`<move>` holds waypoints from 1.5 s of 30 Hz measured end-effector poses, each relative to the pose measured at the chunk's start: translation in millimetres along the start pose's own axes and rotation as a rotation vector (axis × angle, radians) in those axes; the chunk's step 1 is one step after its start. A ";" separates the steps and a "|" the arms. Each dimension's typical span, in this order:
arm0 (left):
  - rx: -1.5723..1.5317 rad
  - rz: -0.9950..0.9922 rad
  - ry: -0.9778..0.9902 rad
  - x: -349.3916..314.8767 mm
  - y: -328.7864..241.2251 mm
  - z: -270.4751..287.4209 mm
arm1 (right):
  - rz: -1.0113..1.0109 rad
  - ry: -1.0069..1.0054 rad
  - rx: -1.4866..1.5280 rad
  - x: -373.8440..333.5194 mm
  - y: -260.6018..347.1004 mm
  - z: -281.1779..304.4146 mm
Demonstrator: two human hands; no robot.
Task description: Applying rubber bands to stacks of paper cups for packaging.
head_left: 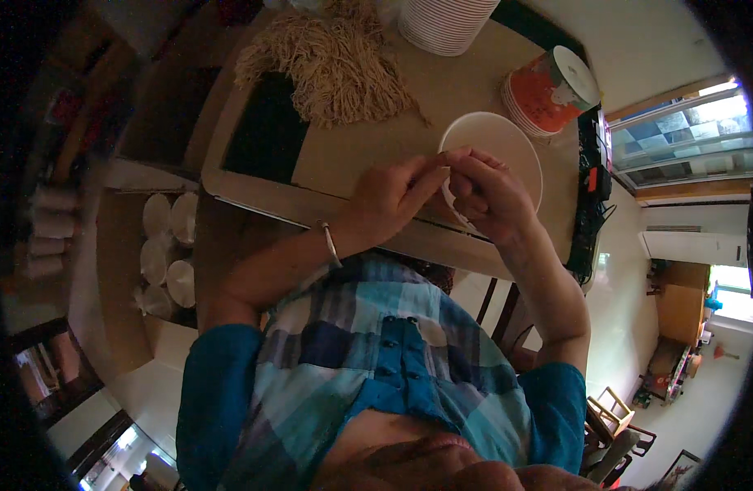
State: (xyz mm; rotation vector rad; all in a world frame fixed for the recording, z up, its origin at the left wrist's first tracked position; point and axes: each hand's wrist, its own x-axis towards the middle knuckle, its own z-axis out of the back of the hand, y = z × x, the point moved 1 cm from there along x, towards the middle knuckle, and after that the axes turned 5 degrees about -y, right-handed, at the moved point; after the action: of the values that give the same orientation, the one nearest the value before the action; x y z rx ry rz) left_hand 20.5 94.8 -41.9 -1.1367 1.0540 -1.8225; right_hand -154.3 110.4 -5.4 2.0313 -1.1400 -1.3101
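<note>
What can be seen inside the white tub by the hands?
In the white tub, only its pale interior shows; the right hand covers its near part, so anything behind there cannot be seen.

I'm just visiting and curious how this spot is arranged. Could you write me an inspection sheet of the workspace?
Surface: table with a tan top and dark green areas.
Things at hand: open white tub by the hands; tan stringy bundle beyond the left hand.
Clutter: stacked white tubs and red-patterned tubs.
Hands: left and right hand meet at the fingertips; anything pinched is too small to tell.
Cables: apparently a thin dark cord at the table's right edge.
Surroundings: box of white round items, left; window, right.
</note>
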 end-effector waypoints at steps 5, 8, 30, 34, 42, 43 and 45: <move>-0.062 0.139 0.101 -2.0 8.9 1.7 | 0.022 0.016 -0.012 -1.2 0.7 -2.3; -0.169 0.192 0.088 -4.9 10.8 4.4 | 0.019 -0.003 -0.019 -2.0 -0.9 -3.4; -0.482 0.406 0.188 4.4 0.8 28.2 | 0.057 -0.060 -0.120 -7.5 -1.6 -4.9; -0.404 0.402 0.185 6.2 -6.2 31.1 | 0.052 -0.059 -0.110 -7.3 -2.1 -3.4; -0.132 0.281 0.138 8.2 -13.5 32.5 | 0.053 -0.069 -0.132 -9.0 0.7 -7.3; -0.133 0.281 0.137 8.8 -12.8 32.2 | 0.054 -0.070 -0.133 -9.0 0.6 -7.6; -0.055 0.221 0.131 11.0 -10.5 31.1 | 0.051 -0.108 -0.174 -9.1 0.4 -7.4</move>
State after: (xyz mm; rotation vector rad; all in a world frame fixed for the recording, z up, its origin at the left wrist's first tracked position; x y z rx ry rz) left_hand 44.0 81.2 -20.3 -0.9021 1.2594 -1.7198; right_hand -149.6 117.4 2.8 1.8152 -1.0758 -1.4554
